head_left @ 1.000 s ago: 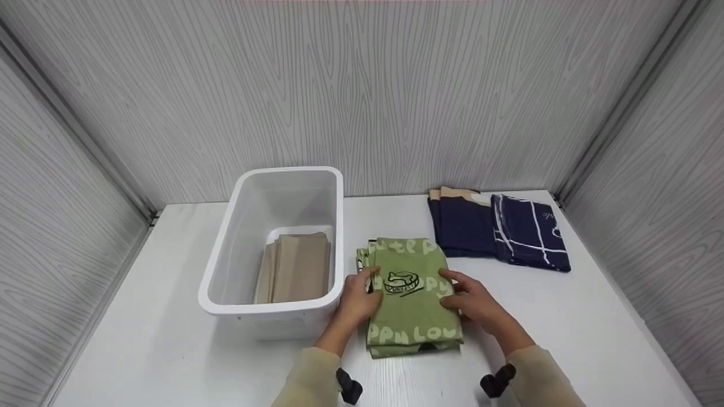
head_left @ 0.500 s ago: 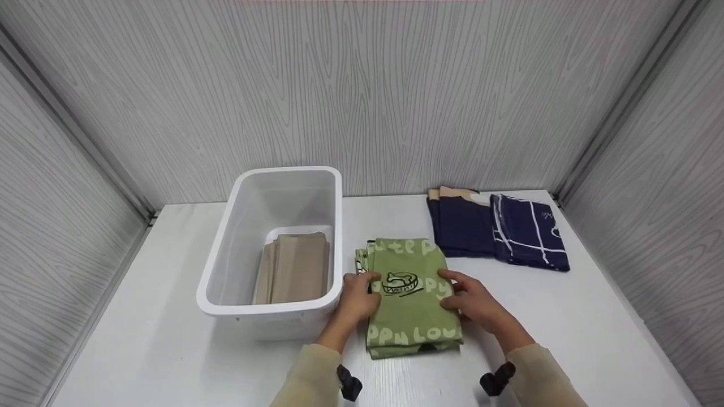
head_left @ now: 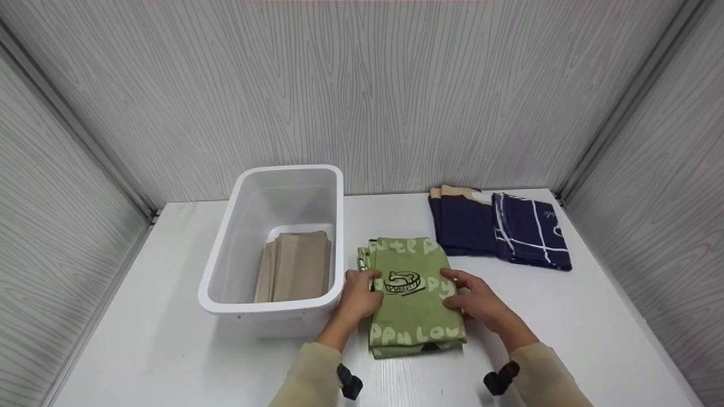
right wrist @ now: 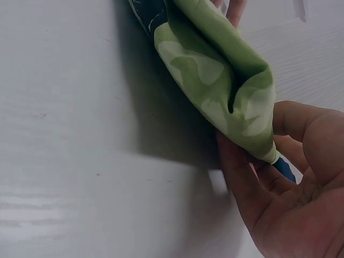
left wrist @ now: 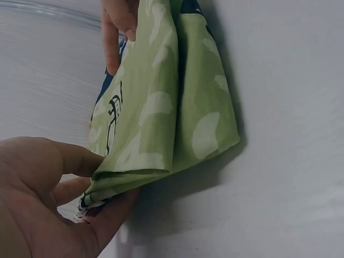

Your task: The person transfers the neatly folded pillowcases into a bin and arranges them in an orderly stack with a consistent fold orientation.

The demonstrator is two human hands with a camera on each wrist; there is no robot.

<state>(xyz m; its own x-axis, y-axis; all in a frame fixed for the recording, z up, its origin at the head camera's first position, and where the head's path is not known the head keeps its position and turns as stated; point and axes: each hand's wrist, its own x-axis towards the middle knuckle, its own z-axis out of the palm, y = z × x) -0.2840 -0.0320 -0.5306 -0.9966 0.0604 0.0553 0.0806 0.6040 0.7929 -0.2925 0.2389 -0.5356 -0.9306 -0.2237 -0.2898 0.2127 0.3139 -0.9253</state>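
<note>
A folded green cloth (head_left: pixel 416 305) with pale lettering and a black bone-in-bowl drawing lies in front of the person in the head view. At its left edge the left hand (head_left: pixel 357 297) grips the layers, one finger above and another below, as the left wrist view shows of the cloth (left wrist: pixel 145 123). The right hand (head_left: pixel 478 299) pinches the opposite edge. In the right wrist view, fingers (right wrist: pixel 242 177) pass beneath the cloth (right wrist: pixel 215 80), whose folded end bulges there. Dark blue patches show on its underside. Parts of the fingers under the cloth are hidden in the head view.
Left of the cloth stands a white plastic bin (head_left: pixel 209 271), close beside the left hand. Folded beige cloths (head_left: pixel 300 265) lie inside it. Two folded navy cloths, one with a tan edge (head_left: pixel 466 226) and one with white lines (head_left: pixel 531 232), lie at the back right of the white table (head_left: pixel 582 322).
</note>
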